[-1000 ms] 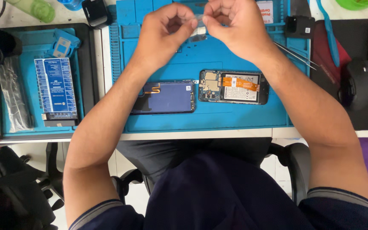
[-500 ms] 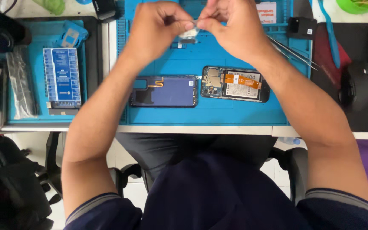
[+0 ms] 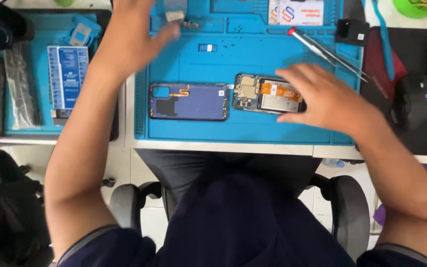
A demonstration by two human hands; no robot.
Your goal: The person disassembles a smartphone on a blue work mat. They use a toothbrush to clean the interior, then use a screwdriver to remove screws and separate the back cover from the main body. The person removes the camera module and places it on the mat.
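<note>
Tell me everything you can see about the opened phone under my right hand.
The opened phone lies flat on the blue work mat, back cover off. An orange flex cable crosses its dark battery area, with a circuit board at its left end. The right hand covers its right end, fingers touching it. The detached back cover lies apart, left.

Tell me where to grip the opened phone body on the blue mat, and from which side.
Grip the opened phone body across its two long edges, from above at the left end. It lies flat with the orange flex cable and board exposed on top, so keep fingers off the face. The right hand already covers its right end.
</note>
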